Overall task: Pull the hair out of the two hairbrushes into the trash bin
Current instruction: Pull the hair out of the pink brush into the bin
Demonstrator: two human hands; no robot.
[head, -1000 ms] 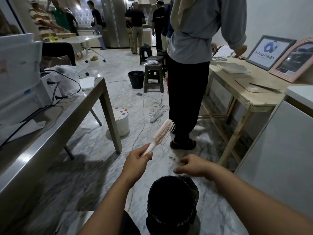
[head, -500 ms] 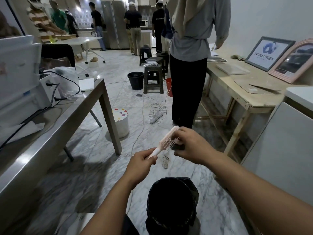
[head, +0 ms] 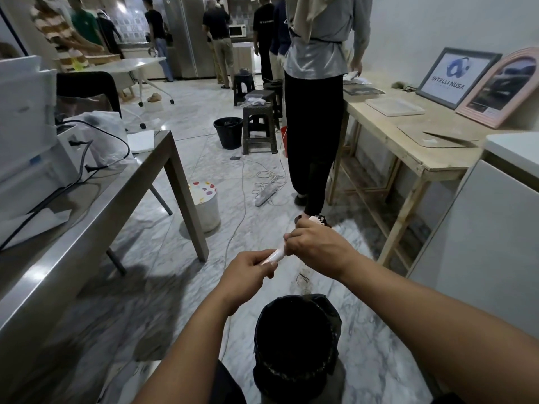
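Presently the left hand [head: 246, 275] is closed around the handle of the pale hairbrush [head: 272, 257], with only a short length of handle showing between the two hands. The right hand [head: 316, 246] is curled over the brush head, covering most of it; the tip of the head and a few bristles show past the knuckles at about 12 o'clock. Whether the right fingers have hair pinched cannot be told, since the bristle face is hidden.

The trash bin [head: 294, 342], lined in black, stands on the floor at 6 o'clock from the hands, near the person's body. The hands sit somewhat beyond its rim rather than over the opening. A small tuft of hair [head: 303, 277] lies on the floor between the hands and the bin. The second hairbrush is not in view.

Judgement: the step in hand is stripping hair from the first brush. To do it well, the brush should be brought back over the bin mouth before pulling. The left hand should steady the handle while the right draws hair along the bristles toward their tips. Releasing directly above the opening would prevent further spills.
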